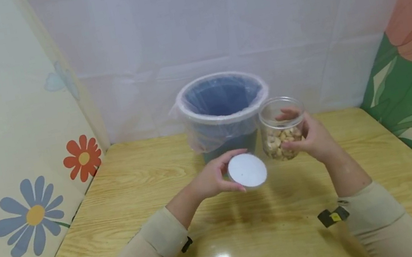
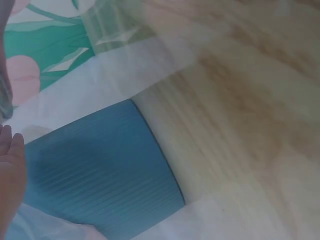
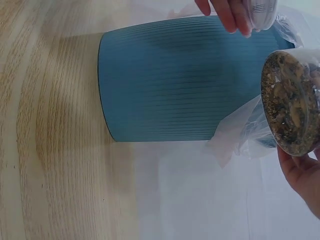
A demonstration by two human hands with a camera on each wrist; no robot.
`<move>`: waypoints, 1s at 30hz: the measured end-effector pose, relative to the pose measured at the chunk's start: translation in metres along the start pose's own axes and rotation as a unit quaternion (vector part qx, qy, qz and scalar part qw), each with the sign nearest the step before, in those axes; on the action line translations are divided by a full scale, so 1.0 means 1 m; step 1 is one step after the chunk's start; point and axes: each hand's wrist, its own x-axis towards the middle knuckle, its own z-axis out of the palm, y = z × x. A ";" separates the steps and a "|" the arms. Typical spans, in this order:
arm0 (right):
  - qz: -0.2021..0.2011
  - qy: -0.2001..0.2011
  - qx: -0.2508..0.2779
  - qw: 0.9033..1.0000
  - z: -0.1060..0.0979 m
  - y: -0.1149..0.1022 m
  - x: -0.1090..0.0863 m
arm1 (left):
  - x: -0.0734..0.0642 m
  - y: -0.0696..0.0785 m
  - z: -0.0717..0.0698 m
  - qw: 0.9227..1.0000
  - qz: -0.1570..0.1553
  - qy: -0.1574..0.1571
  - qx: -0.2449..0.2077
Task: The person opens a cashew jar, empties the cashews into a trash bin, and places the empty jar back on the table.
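Evidently, as I log it from my remote seat, largest first: table (image 1: 137, 182), wood-grained. Bin (image 3: 160, 80), blue, ribbed, standing on it, with clear liner (image 1: 201, 140). Jar (image 1: 272, 146), transparent, held by the right hand (image 1: 318, 138) above the table, near the bin's rim; pale pieces (image 1: 274, 140) inside. Lid (image 1: 247, 170), white-topped, pinched by the left hand (image 1: 214, 177), apart from the jar. Progress, I judge: uncapping done; emptying and reclosing both undone. Brands, labels, writing: none I can read.
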 end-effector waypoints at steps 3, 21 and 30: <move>0.002 0.000 -0.001 1.000 0.000 0.000 -0.001 | 0.000 -0.004 0.001 1.000 -0.009 -0.001 0.008; 0.001 0.005 -0.002 1.000 -0.001 0.001 -0.003 | 0.003 -0.029 -0.003 0.993 -0.025 -0.004 0.112; 0.001 0.008 -0.013 1.000 0.000 0.000 -0.004 | 0.007 -0.034 -0.002 0.988 -0.054 -0.019 0.146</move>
